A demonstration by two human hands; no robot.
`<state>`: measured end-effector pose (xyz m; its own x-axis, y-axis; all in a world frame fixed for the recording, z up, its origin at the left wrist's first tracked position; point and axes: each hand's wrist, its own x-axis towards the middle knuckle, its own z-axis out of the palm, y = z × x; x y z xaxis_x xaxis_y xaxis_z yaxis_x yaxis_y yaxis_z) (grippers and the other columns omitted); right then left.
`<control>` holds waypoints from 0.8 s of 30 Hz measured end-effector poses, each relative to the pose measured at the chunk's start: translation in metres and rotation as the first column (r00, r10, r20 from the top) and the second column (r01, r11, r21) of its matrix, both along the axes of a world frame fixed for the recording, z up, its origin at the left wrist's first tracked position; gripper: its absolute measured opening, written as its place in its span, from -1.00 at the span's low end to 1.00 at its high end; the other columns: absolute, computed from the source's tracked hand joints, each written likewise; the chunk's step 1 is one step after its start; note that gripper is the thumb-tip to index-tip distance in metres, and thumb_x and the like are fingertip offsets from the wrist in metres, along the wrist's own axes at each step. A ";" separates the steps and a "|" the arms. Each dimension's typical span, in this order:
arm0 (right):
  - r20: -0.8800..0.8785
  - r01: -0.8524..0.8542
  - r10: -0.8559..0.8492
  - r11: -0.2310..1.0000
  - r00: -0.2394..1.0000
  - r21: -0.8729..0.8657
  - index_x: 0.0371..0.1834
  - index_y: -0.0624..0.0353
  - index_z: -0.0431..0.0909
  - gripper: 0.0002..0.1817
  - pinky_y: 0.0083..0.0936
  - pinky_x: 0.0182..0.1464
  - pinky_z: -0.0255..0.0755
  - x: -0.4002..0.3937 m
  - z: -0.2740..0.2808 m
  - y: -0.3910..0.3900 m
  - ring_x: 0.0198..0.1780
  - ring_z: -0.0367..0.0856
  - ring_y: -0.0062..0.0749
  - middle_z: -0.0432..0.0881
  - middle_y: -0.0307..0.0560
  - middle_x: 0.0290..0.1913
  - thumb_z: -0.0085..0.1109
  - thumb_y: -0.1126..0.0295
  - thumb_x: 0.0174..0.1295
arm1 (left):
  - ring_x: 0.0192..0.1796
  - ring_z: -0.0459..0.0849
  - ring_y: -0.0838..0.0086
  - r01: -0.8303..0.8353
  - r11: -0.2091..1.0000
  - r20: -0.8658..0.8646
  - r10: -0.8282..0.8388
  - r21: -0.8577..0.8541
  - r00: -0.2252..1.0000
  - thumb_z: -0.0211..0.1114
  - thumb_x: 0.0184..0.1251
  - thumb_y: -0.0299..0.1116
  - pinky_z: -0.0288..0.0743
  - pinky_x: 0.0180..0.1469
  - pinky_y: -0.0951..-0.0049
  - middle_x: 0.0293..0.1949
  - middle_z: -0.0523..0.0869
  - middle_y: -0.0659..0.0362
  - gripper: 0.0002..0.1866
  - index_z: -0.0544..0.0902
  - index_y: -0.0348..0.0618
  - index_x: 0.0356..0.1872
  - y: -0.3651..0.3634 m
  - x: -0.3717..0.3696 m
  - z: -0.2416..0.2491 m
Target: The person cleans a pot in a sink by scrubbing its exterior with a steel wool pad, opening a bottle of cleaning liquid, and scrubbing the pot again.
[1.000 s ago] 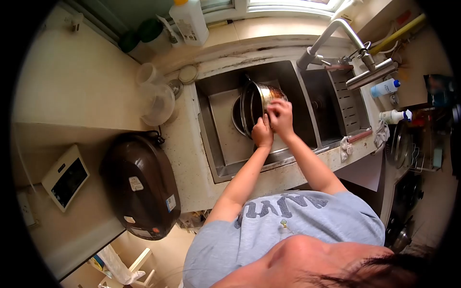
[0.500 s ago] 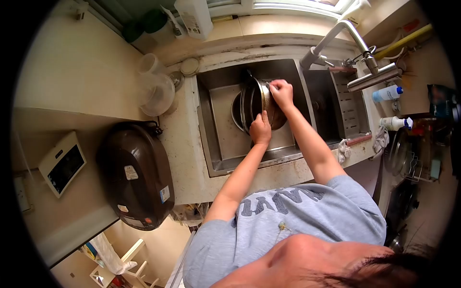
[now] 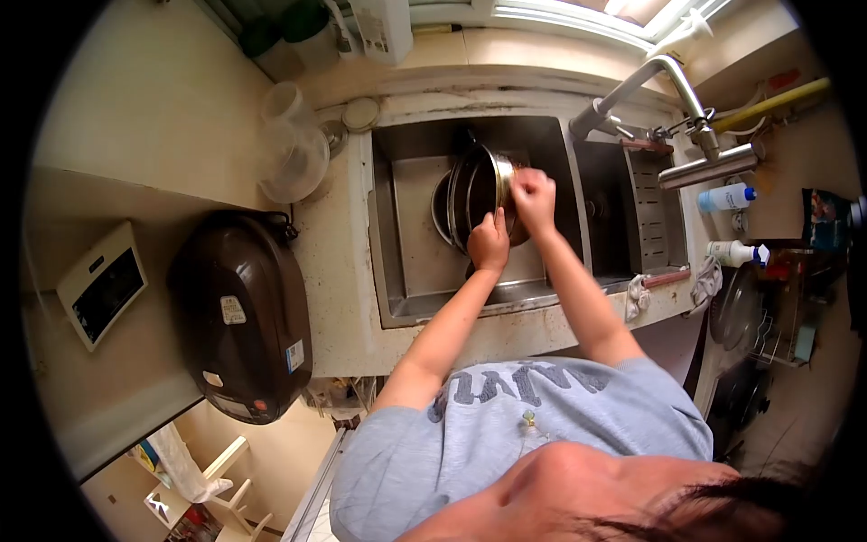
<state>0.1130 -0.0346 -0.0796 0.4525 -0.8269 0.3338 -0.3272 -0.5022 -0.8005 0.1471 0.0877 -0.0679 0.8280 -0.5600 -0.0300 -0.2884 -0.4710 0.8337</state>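
Fingers of the left hand (image 3: 489,246), seen in the head view, are closed on the near edge of a metal pot (image 3: 479,194), with the thumb extended along its rim. Those of the right hand (image 3: 535,194) are curled in tight against the pot's outer side — whether they hold something there, I cannot tell. The pot is tipped onto its side in the large sink basin (image 3: 420,262), its opening facing left, and a second round rim (image 3: 440,208) shows just beside it on the left.

A narrower basin (image 3: 605,221) lies to the right, with a tap (image 3: 591,117) behind the divider. On the tabletop (image 3: 339,271) left of the sink are clear plastic containers (image 3: 293,167) — and, nearer the person, a dark brown appliance (image 3: 239,316). A cloth (image 3: 638,298) hangs at the front right edge.
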 end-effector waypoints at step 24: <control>-0.046 -0.070 0.062 0.978 0.997 -0.196 -0.40 0.07 0.66 -0.89 -0.41 0.03 0.26 0.011 0.034 0.020 -0.13 0.46 -0.25 0.59 -0.19 -0.22 0.29 0.43 -0.05 | -0.38 0.55 -0.16 -0.012 1.000 -0.027 0.013 0.005 1.000 -0.18 0.39 0.06 0.37 -0.39 -0.06 -0.50 0.58 -0.18 -0.54 0.46 -0.14 -0.34 0.003 0.002 -0.009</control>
<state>0.1235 -0.0148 -0.0461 0.5198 -0.7147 0.4679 -0.3177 -0.6702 -0.6707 0.1490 0.0910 -0.0772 0.8337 -0.5494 -0.0548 -0.2600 -0.4782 0.8389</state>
